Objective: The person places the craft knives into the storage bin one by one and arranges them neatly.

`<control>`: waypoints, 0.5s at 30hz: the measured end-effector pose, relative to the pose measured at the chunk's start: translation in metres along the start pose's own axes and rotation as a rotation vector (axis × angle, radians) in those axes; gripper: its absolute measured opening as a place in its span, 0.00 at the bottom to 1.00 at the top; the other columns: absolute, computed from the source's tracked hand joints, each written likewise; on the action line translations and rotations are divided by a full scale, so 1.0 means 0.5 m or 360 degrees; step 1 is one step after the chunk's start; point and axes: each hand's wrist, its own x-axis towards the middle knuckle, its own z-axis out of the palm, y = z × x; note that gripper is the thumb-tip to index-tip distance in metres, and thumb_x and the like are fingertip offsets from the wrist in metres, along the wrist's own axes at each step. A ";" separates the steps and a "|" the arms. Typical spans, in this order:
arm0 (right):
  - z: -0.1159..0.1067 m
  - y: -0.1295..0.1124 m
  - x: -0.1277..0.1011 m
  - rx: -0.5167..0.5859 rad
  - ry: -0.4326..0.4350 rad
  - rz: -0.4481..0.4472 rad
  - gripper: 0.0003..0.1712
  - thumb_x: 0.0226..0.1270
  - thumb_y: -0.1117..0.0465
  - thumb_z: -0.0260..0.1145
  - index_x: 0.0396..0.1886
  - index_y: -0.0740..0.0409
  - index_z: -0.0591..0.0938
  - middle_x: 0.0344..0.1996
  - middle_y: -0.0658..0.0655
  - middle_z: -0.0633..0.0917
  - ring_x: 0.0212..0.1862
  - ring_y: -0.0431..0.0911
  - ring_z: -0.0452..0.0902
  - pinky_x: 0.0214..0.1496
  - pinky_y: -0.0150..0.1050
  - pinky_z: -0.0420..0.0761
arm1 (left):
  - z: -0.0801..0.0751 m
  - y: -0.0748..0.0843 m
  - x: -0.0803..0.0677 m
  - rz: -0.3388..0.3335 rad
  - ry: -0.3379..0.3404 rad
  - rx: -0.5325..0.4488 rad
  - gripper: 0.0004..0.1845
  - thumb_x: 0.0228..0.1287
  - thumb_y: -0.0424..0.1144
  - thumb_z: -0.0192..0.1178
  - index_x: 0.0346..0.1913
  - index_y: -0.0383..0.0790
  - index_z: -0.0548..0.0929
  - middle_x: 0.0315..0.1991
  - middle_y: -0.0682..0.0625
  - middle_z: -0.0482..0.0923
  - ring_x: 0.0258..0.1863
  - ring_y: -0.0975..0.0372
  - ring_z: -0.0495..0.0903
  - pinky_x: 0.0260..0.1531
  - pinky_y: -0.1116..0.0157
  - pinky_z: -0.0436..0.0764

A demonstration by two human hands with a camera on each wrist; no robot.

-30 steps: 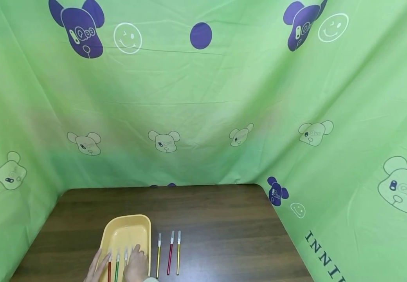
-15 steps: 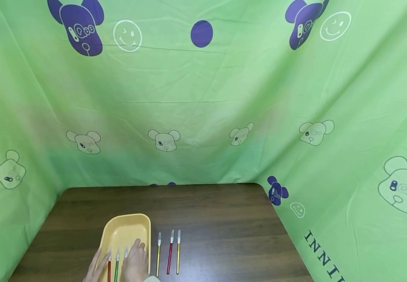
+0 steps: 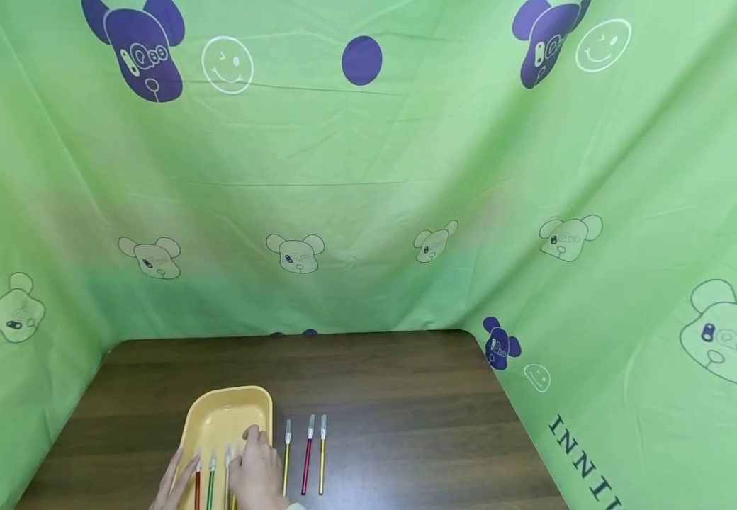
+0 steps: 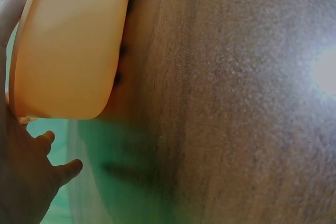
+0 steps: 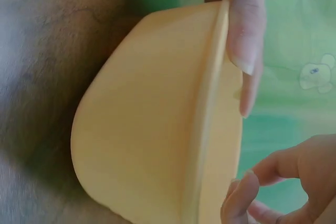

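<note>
A yellow tray (image 3: 223,418) stands at the front left of the table. In it lie several slim craft knives with clear caps, among them a red knife (image 3: 198,489) and a green knife (image 3: 210,489); their lower ends are cut off by the frame. My left hand (image 3: 171,485) holds the tray's left rim, some fingers reaching inside and others along the outer wall (image 4: 68,61). Over the tray's right part hovers my right hand (image 3: 256,471), fingers loosely bent with nothing visible between them, right beside a yellow knife (image 3: 234,503).
Three more capped knives lie side by side on the dark wooden table (image 3: 407,425), right of the tray: a yellow one (image 3: 286,460), a red one (image 3: 307,464) and another yellow one (image 3: 322,464). A printed green curtain (image 3: 356,156) surrounds the table at the back and sides.
My right hand has shifted slightly to the right, uncovering more of the knives beside it in the tray. The left hand and the tray have stayed in place.
</note>
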 end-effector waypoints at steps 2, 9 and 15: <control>-0.009 0.005 0.003 0.0041 0.0009 -0.0024 0.16 0.54 0.68 0.73 0.42 0.56 0.79 0.28 0.49 0.78 0.23 0.44 0.76 0.25 0.36 0.75 | 0.000 0.001 0.001 -0.0012 -0.0017 -0.0009 0.57 0.29 0.40 0.85 0.74 0.45 0.76 0.85 0.59 0.52 0.36 0.49 0.85 0.26 0.67 0.79; -0.036 0.027 0.016 0.0198 0.0029 -0.0041 0.17 0.55 0.70 0.71 0.44 0.57 0.78 0.27 0.45 0.74 0.24 0.38 0.70 0.26 0.34 0.72 | 0.002 -0.005 0.002 0.0029 0.0028 -0.0018 0.55 0.27 0.40 0.84 0.72 0.43 0.79 0.84 0.63 0.51 0.36 0.54 0.85 0.27 0.74 0.76; -0.062 0.045 0.019 0.0253 0.0070 -0.0082 0.17 0.55 0.70 0.71 0.44 0.57 0.79 0.27 0.43 0.75 0.25 0.38 0.71 0.27 0.35 0.72 | 0.000 -0.002 0.005 0.0031 0.0013 -0.0017 0.56 0.27 0.39 0.84 0.72 0.44 0.78 0.84 0.68 0.47 0.36 0.53 0.85 0.26 0.76 0.75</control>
